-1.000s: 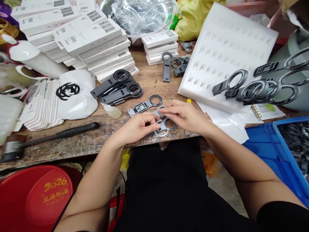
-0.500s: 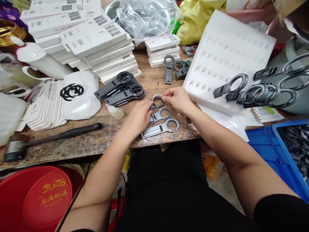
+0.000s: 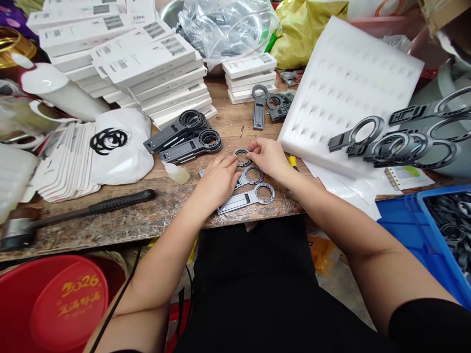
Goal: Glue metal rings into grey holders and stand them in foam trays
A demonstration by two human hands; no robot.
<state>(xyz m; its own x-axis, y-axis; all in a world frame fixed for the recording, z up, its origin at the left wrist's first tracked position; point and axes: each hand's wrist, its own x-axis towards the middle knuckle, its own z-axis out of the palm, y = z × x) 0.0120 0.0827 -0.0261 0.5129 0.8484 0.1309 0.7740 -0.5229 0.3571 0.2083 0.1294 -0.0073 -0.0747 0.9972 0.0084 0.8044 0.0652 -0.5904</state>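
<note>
Three brackets (image 3: 240, 200) lie crosswise, rings (image 3: 255, 193) pointing right.

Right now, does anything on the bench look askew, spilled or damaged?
Yes: the big stack of white boxes at the back left is askew, its boxes turned at differing angles. The wooden bench looks scuffed and worn along its near edge. No spill is visible.

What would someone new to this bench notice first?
Probably the big white foam block on the right of the bench and the stacked white boxes at back left. Next, the left hand and right hand meeting at a gray ring-ended part in the middle. Lower left, a red plastic piece shows gold "2026" lettering.
</note>
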